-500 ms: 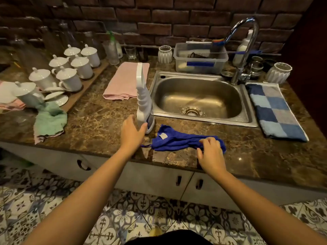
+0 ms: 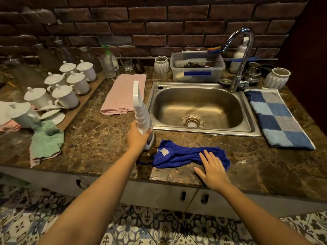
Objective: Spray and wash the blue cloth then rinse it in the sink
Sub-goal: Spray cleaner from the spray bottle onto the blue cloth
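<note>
The blue cloth (image 2: 180,156) lies crumpled on the brown marble counter in front of the steel sink (image 2: 198,106). My right hand (image 2: 212,167) rests flat, fingers spread, on the cloth's right end and the counter. My left hand (image 2: 138,137) grips the lower body of a tall white spray bottle (image 2: 140,110) standing upright just left of the cloth, by the sink's front left corner. The sink basin holds nothing, with a chrome tap (image 2: 242,59) at its back right.
A pink towel (image 2: 123,94) lies left of the sink, a blue checked towel (image 2: 279,117) right of it. White lidded cups (image 2: 67,92) on a wooden board and a green cloth (image 2: 46,140) fill the left. A plastic tub (image 2: 196,68) with brushes stands behind the sink.
My left hand has closed around the spray bottle's lower body. My right hand has opened and flattened on the cloth's right end.
</note>
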`<state>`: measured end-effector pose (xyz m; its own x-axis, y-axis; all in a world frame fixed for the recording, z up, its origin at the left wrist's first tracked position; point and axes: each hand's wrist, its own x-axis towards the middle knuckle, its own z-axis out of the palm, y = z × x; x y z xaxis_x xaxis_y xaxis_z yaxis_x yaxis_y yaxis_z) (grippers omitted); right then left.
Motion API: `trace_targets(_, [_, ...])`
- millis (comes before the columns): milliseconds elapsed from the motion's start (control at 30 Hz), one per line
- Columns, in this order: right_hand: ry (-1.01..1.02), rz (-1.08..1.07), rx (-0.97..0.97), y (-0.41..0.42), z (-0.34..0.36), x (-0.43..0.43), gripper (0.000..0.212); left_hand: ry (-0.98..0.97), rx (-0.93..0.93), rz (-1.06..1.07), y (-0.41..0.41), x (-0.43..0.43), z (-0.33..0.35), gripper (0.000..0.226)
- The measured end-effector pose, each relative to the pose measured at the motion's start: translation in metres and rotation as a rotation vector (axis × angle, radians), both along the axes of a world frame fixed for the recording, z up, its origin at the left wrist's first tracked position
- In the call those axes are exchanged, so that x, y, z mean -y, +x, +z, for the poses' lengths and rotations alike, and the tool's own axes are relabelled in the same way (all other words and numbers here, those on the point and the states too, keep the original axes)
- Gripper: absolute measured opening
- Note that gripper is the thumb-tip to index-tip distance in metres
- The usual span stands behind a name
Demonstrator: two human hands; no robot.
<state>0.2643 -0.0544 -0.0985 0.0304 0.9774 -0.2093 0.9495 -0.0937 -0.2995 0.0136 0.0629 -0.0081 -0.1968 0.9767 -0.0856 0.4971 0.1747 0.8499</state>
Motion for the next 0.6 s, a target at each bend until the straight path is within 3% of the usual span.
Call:
trace_targets(300, [-0.023,0.029,0.008,0.003,0.004,-0.002,0.121,0.017,-0.053,-0.035,-0.011,0.007,0.004,0.046])
trace_targets(367, [-0.033,0.039,-0.004,0.003,0.007,-0.002,0.106,0.038,-0.082,-0.05,-0.012,0.013,0.013,0.042])
trace_targets(467, [-0.015,0.001,-0.059,0.006,0.013,-0.005,0.067,0.046,-0.119,-0.118,-0.014,0.022,0.034,0.041])
trace_targets(600, [0.065,-0.095,-0.219,-0.003,0.052,-0.017,0.053,0.077,-0.252,-0.326,-0.019,0.034,0.069,0.04])
